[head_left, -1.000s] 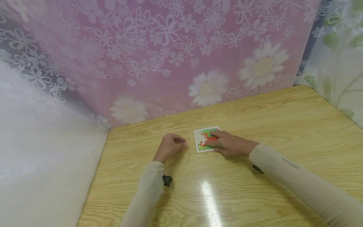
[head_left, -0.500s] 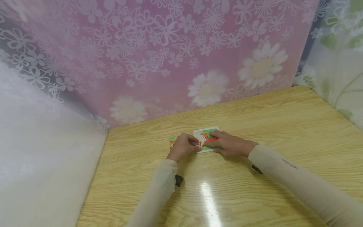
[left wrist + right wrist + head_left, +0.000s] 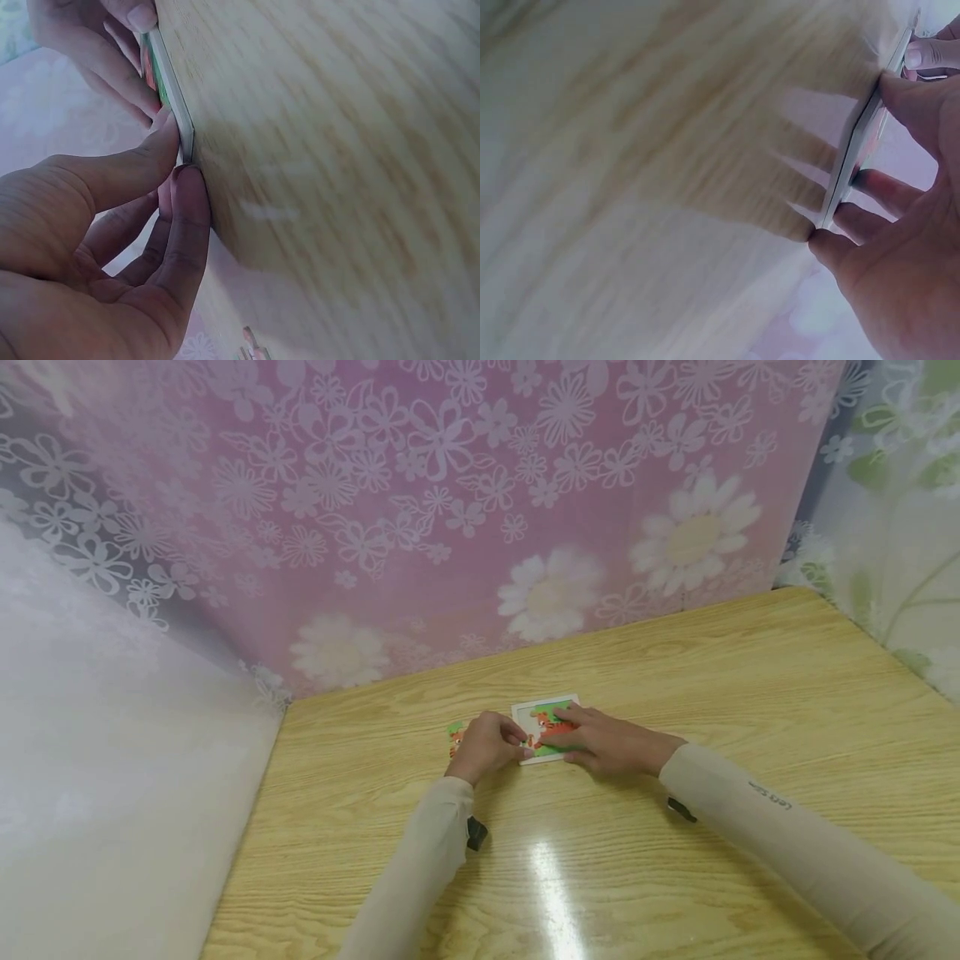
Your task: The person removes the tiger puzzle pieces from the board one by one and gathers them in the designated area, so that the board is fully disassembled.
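A square jigsaw puzzle board (image 3: 529, 717) with a white rim lies flat on the table, showing an orange animal on green and a pale bare part at its left. My left hand (image 3: 487, 747) pinches its near left corner; in the left wrist view the thumb and fingers (image 3: 191, 196) meet at the board's edge. Across the right half spreads my right hand (image 3: 609, 742), fingers fairly straight on the picture and thumb at the near edge. A loose puzzle piece (image 3: 455, 737), green and orange, lies left of the board, partly hidden behind my left hand.
The wooden table (image 3: 675, 877) ends at a pink flowered curtain (image 3: 450, 527) behind. A pale sheet (image 3: 112, 777) hangs along its left edge, and a leaf-patterned one (image 3: 911, 527) stands at the right.
My left hand has moved right from the loose piece to the board's left corner, uncovering the piece. Over the last half second it stays there. The right hand has kept its place on the board.
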Demonstrator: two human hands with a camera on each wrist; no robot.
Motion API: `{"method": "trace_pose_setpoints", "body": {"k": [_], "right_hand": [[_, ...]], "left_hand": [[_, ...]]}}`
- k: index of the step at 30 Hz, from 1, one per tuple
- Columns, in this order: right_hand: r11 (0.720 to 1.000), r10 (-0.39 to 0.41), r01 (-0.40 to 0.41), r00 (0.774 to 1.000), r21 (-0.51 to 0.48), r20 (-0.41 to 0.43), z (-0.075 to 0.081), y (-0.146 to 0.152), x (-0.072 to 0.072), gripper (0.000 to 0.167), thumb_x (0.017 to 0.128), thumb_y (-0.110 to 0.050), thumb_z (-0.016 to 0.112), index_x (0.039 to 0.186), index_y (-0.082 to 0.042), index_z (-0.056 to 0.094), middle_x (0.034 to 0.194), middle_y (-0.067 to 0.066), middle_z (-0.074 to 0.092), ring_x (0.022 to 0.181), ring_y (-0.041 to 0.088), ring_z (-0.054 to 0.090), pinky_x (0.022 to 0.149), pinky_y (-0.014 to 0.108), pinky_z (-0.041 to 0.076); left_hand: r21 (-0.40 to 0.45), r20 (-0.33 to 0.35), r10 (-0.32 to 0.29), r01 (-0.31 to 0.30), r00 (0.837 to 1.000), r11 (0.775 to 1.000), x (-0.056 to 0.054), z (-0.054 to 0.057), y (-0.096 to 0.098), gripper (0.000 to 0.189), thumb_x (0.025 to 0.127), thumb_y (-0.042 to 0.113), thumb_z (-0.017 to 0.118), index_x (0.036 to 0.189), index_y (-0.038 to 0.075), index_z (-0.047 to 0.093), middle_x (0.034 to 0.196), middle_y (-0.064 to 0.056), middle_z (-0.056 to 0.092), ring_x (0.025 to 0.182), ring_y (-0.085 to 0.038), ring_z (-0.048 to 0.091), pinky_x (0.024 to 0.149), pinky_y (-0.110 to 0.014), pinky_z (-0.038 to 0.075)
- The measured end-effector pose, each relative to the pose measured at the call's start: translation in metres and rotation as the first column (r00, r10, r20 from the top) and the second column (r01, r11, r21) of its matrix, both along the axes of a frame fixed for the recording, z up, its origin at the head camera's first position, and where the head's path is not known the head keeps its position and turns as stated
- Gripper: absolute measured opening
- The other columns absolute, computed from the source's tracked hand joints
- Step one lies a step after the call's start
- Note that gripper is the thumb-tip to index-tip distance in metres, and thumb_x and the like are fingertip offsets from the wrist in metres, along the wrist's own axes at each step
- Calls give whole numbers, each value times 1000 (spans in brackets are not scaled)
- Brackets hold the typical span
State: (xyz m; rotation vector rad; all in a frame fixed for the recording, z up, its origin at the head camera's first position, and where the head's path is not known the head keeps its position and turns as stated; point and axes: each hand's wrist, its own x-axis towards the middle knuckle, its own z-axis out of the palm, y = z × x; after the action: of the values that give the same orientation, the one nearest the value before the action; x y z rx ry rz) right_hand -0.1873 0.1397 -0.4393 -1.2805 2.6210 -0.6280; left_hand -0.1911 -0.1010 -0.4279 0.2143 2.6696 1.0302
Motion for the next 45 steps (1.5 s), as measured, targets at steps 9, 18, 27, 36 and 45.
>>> {"method": "trace_pose_setpoints", "body": {"k": [9, 18, 27, 36, 45], "right_hand": [[999, -2, 3, 1000, 37, -17, 2, 14, -1, 45, 102, -16, 64, 145, -6, 56, 154, 29, 38, 141, 48, 37, 105, 57, 44], [999, -1, 1, 1000, 45, -4, -1, 19, -2, 46, 103, -16, 62, 148, -8, 54, 156, 29, 36, 144, 50, 31, 107, 60, 40], [999, -9, 7, 999, 41, 40, -2, 17, -2, 48, 103, -15, 61, 150, -8, 51, 158, 29, 31, 146, 51, 25, 109, 61, 37], [999, -18, 16, 999, 36, 51, -2, 17, -1, 48, 103, -15, 62, 149, -9, 51, 158, 28, 31, 146, 51, 24, 109, 61, 37], [1000, -11, 10, 999, 24, 49, 1, 16, 1, 47, 102, -13, 62, 147, -5, 53, 156, 31, 33, 145, 53, 26, 108, 61, 38]], "left_hand": [[21, 2, -10, 10, 1000, 1000, 1, 2, 0, 15, 82, 14, 87, 91, 10, 76, 86, 0, 68, 79, -14, 62, 74, -30, 53], [27, 6, -3, 3, 1000, 1000, 2, 4, 1, 14, 82, 13, 87, 91, 10, 76, 85, 0, 68, 78, -14, 61, 73, -31, 52], [36, -8, -7, 7, 1000, 999, 2, 2, 0, 14, 82, 12, 87, 90, 11, 76, 85, 0, 68, 78, -14, 62, 73, -31, 53], [43, -45, 8, -6, 999, 999, 6, 2, 1, 15, 81, 11, 88, 89, 11, 75, 84, 2, 68, 77, -13, 62, 74, -32, 54], [76, -82, -22, 28, 996, 997, 11, -1, 0, 4, 89, 10, 80, 88, 11, 76, 82, 4, 69, 73, -11, 65, 70, -31, 55]]}}
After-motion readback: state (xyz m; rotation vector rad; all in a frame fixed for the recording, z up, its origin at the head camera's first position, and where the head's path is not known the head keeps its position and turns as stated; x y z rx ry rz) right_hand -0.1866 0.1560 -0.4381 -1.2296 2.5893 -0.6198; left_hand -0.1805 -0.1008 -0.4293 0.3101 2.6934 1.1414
